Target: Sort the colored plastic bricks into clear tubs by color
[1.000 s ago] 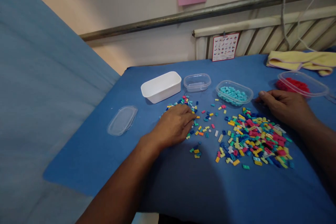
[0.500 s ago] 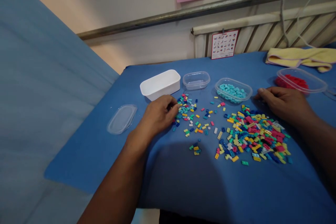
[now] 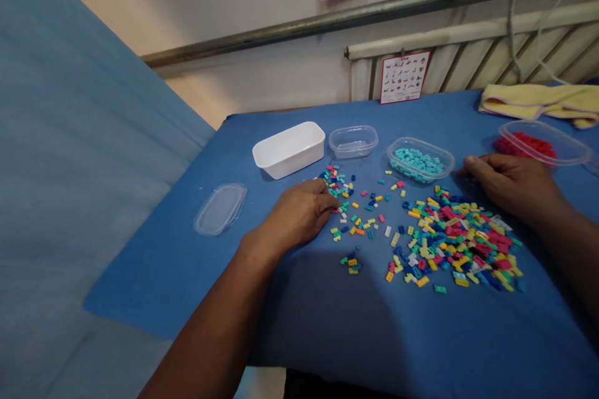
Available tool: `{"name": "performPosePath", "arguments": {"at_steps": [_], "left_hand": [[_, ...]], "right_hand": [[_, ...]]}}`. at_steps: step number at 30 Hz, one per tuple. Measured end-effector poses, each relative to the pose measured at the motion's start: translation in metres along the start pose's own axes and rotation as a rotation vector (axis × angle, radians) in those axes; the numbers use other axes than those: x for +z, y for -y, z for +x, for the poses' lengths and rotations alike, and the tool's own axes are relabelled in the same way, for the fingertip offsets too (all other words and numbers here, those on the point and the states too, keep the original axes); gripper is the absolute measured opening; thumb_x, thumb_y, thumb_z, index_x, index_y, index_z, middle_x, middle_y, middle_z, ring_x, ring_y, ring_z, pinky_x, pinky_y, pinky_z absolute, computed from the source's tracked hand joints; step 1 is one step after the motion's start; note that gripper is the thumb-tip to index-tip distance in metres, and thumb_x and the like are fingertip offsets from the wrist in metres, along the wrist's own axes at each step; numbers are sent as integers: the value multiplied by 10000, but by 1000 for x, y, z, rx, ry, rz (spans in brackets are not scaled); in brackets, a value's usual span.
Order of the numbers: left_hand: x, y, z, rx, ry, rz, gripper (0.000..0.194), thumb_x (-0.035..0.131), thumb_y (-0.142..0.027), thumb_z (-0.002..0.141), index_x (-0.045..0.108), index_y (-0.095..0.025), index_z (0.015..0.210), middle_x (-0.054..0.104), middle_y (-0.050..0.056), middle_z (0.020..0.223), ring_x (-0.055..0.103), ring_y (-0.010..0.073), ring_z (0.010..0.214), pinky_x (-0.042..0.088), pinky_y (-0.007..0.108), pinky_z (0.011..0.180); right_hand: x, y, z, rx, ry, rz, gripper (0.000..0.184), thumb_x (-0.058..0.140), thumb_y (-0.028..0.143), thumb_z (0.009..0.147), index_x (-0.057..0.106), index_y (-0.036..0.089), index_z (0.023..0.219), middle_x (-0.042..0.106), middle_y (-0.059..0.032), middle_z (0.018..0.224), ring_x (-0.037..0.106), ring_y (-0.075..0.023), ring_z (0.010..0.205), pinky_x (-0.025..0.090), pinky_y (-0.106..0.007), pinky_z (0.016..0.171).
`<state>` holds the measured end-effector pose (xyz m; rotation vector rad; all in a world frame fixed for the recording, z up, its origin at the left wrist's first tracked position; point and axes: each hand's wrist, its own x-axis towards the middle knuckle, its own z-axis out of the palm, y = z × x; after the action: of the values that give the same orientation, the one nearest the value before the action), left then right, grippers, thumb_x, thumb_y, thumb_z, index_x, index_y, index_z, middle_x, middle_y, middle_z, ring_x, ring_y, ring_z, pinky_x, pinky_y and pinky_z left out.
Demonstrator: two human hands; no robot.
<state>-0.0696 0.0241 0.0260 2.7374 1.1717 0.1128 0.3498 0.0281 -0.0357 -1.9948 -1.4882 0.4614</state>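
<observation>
- I have my left hand down at the smaller pile of bricks, its fingers bent; whether that grip pinches a brick, I cannot tell.
- My right hand rests on the tabletop, loosely curled, thumb just beside the tub of light-blue bricks; I cannot tell whether its grip holds anything.
- I see the bigger pile of bricks just on the near side of my right hand.
</observation>
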Motion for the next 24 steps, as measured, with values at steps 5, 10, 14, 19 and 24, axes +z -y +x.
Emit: {"name": "performPosePath", "arguments": {"at_steps": [5,10,14,19,24], "left_hand": [[0,-2,-1,-37,37,26,178,565,-224,1047,738,-204,1082,717,87,1088,675,239,983,523,357,823],[-4,1,-3,-49,40,-45,151,574,-180,1004,717,-201,1045,739,79,1058,683,238,972,535,366,853],[-10,7,2,-220,-49,-98,115,618,-147,925,704,-207,973,736,54,957,663,205,817,516,343,751],[-6,14,16,-237,-119,-125,198,599,-137,952,745,-212,1063,762,74,1063,712,226,965,570,379,881],[2,23,16,-148,-106,-130,240,573,-217,1048,797,-238,1131,782,86,1131,732,241,1065,587,417,977]], "right_hand": [[0,1,-1,-22,-16,19,649,600,755,853,873,170,925,705,-69,631,592,-233,599,418,-367,583],[1,0,-1,-40,-9,24,648,599,766,875,866,178,929,694,-60,640,570,-213,596,411,-355,588],[1,0,1,-34,-2,35,650,601,768,865,860,175,919,710,-74,670,575,-214,613,423,-355,615],[2,-2,3,-32,4,40,543,614,670,883,856,186,923,784,-89,794,637,-233,692,444,-361,662],[1,-1,2,-46,2,24,522,610,643,905,850,180,932,767,-75,760,628,-224,686,427,-350,655]]}}
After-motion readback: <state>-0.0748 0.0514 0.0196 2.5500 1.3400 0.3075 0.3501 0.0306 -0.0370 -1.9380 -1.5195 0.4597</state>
